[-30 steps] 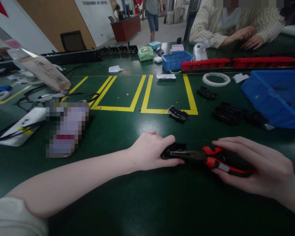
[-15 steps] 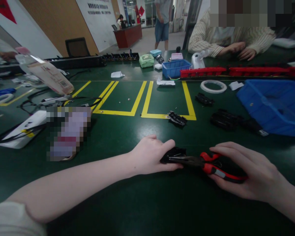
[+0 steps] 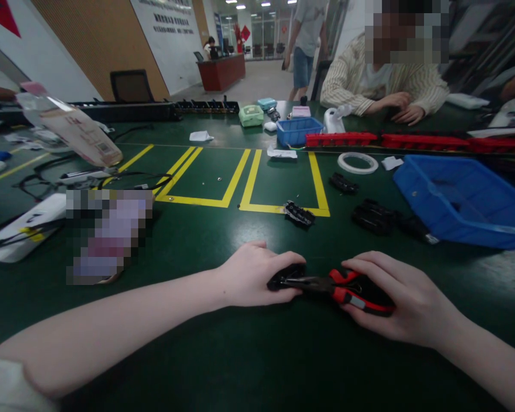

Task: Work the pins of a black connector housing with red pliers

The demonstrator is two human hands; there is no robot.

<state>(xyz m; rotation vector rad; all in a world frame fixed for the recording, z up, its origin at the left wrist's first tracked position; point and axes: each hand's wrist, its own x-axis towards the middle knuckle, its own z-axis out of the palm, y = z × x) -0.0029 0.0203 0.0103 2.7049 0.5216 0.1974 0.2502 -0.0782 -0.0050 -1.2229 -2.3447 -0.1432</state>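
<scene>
Low over the green table, my left hand (image 3: pixel 257 274) is closed around a small black plastic part (image 3: pixel 278 279), gripping it between thumb and fingers. My right hand (image 3: pixel 399 297) is wrapped around the red-and-black handles of long-nose pliers (image 3: pixel 347 292). Their dark jaws point left and reach the black part at my left fingertips; whether they pinch it I cannot tell. Most of the part is hidden by my fingers. Beyond my hands lie similar black pieces: one ragged black part (image 3: pixel 299 213) on the yellow tape, and a larger black part (image 3: pixel 373 216) farther right.
A blue bin (image 3: pixel 459 200) stands at right, near a white tape roll (image 3: pixel 357 163). At left are a phone (image 3: pixel 115 234), a white power bank (image 3: pixel 30 229) with cables, and a tilted bottle (image 3: pixel 77 129). Across the table sits a person (image 3: pixel 381 86) behind red strips (image 3: pixel 420 142).
The view has shifted slightly, so both hands, the pliers and the bin appear farther left. My grips are the same. The person standing in the background has moved right.
</scene>
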